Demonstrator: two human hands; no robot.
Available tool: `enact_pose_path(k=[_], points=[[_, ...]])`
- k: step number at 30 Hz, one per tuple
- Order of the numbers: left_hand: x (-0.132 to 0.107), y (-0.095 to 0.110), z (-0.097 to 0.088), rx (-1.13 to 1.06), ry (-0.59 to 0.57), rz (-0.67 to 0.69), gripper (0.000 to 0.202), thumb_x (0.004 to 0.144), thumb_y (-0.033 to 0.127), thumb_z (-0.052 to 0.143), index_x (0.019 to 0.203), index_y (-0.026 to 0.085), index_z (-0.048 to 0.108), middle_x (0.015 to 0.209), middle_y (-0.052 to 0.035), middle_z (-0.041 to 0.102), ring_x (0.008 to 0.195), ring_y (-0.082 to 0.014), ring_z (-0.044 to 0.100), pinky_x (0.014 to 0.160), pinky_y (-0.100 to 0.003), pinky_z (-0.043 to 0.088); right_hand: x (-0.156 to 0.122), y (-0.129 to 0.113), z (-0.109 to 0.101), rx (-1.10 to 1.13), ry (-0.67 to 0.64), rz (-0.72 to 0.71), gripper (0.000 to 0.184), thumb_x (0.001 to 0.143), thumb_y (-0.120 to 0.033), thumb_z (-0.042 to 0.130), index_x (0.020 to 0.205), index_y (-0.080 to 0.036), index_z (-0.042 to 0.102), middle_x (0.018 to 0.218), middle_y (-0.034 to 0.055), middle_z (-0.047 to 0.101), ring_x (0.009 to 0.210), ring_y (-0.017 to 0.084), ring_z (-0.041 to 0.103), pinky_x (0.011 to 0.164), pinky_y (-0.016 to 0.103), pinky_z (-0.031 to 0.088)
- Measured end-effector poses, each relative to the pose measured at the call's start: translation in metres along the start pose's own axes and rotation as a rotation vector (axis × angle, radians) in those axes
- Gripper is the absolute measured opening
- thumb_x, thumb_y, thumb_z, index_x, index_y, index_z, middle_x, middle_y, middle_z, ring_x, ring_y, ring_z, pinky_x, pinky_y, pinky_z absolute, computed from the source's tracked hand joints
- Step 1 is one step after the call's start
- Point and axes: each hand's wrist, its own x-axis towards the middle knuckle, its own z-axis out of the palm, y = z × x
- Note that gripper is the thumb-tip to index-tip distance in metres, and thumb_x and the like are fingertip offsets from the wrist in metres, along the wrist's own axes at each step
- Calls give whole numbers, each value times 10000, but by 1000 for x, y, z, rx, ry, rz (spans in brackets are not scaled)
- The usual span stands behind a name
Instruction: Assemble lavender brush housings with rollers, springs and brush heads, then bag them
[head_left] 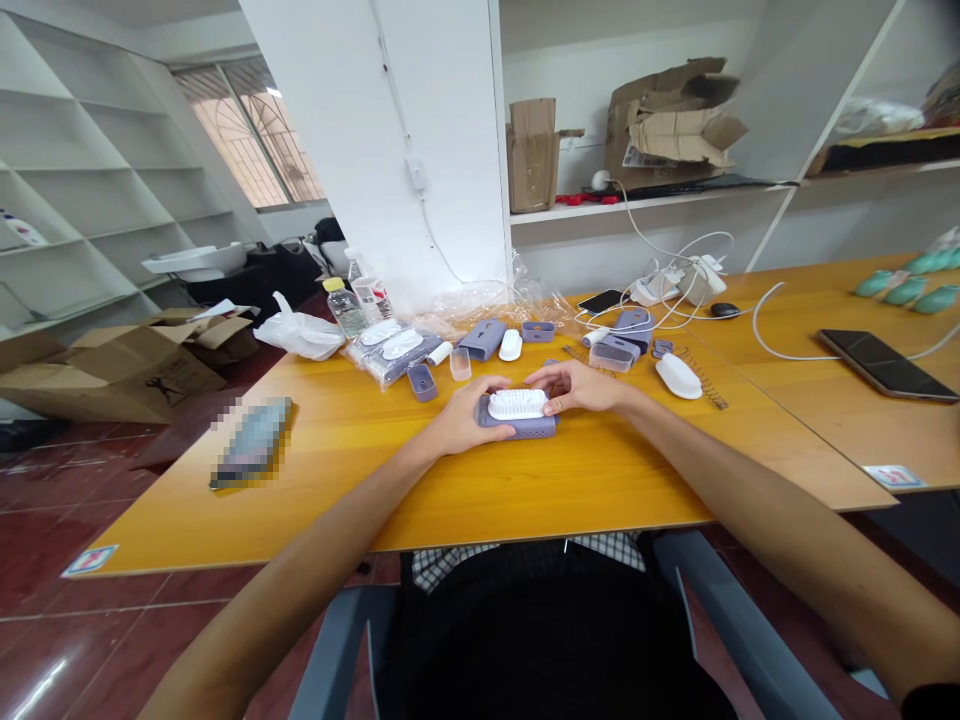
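Observation:
At the middle of the table, a grey-purple plastic case (534,428) lies with a white bristled brush head (517,404) on its top, bristles up. My left hand (466,416) is closed around the case's left end, its thumb along the near side. At the other end, my right hand (581,388) pinches the right end of the brush head, thumb on its near edge. Whether the brush head is fixed to the case I cannot tell. Just behind are a white oval part (511,345), an upright purple case (482,339) and a clear cap (460,365).
To the right lie another white oval part (679,376), a coiled spring strip (705,380), a purple case with a clear cover (615,354) and a tablet (889,362). Bagged brushes (394,348), bottles (345,308) and white cables (682,265) stand toward the back.

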Motion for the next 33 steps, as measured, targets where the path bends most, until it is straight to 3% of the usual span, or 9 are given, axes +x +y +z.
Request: enact_pose_path(k=[6,11,18,23,33], points=[[0,0,0,43,3,3,687,823,493,867,1390,203,610,1398,-149,695,1290,-356,671,1131,-528,527,0,1,0,-38,8,-17,690,669,-457,983,1271,-202,762,1008,55,785,920,230,707,915,422,548],[4,-2,0,55,19,-9,652,862,508,838,1392,208,606,1390,-149,704,1281,-349,683,1133,-535,533,4,0,-5,-56,18,-18,648,695,-449,963,1262,-210,757,1089,72,784,1033,259,708,1010,476,527],[10,-3,2,4,65,11,503,944,495,760,1322,192,628,1296,-135,744,1183,-306,725,1073,-490,568,1,-3,-14,51,-55,29,611,709,-358,949,1269,-226,744,1259,93,774,1199,274,695,1107,501,498],[8,2,0,65,54,72,357,994,434,688,1254,192,650,1226,-117,748,1132,-289,712,1042,-470,564,0,-1,-13,59,-44,29,595,707,-393,953,1235,-219,742,1223,92,790,1164,267,716,1102,505,513],[4,-1,2,92,47,4,610,984,488,694,1506,232,507,1339,-138,684,1221,-314,676,1126,-519,519,-1,-1,-6,-73,-8,-87,576,761,-471,920,1240,-215,731,1154,83,777,1054,251,713,998,466,557]])
